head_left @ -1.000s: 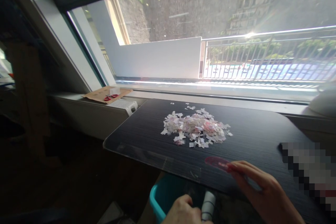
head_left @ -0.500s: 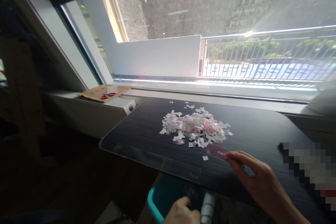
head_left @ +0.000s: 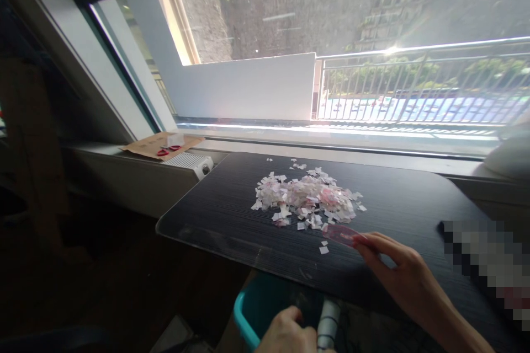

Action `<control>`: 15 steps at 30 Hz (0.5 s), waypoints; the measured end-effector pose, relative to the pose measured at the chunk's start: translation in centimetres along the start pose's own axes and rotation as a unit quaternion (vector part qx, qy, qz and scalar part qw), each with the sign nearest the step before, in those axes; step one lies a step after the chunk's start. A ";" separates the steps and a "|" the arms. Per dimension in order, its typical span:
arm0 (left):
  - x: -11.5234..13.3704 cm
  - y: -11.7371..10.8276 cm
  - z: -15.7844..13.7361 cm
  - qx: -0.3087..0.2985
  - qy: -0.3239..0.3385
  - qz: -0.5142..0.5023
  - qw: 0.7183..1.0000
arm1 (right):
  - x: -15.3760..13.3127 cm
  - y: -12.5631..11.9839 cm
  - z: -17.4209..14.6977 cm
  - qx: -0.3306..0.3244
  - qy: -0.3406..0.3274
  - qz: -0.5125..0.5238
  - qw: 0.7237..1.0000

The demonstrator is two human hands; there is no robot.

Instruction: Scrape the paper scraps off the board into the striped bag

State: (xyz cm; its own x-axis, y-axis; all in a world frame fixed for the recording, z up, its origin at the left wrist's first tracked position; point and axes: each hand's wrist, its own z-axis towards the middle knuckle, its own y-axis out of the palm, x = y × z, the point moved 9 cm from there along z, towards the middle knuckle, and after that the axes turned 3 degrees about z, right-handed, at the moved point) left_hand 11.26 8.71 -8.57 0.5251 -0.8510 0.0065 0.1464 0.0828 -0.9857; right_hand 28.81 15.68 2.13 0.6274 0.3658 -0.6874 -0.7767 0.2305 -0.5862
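A heap of small white and pinkish paper scraps [head_left: 304,196] lies on the dark table [head_left: 215,207]. My right hand [head_left: 391,262] pinches one end of a flat, see-through pink plastic piece [head_left: 340,235] between thumb and fingers. Its far end reaches the near side of the heap, just above two loose scraps [head_left: 323,250]. Below the table's front edge, my left hand [head_left: 287,331] is closed at the near side of a teal bin [head_left: 244,317], seemingly gripping its rim. The fingertips of that hand are hidden.
Red-handled scissors [head_left: 169,150] rest on brown paper [head_left: 143,146] on the sill, beside a white radiator [head_left: 192,164]. A pale banded roll [head_left: 328,322] stands beside the bin. A blurred-out object [head_left: 484,265] occupies the table's right side. A window spans the back.
The plastic piece has shifted slightly left and tilted to show more of its flat face. Another small scrap now lies beside the loose one. My left hand stays at the bin.
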 end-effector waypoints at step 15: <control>2.5 -4.3 2.1 0.065 0.078 0.084 0.991 | -0.9 -0.3 -2.2 -0.015 -0.012 0.030 0.999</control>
State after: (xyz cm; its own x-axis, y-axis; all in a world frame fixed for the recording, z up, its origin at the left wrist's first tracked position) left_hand 13.64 7.33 -3.94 0.4159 -0.8889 -0.1921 0.1797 0.2874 -0.9408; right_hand 28.59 13.27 1.99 0.5775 0.3994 -0.7120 -0.8110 0.1804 -0.5566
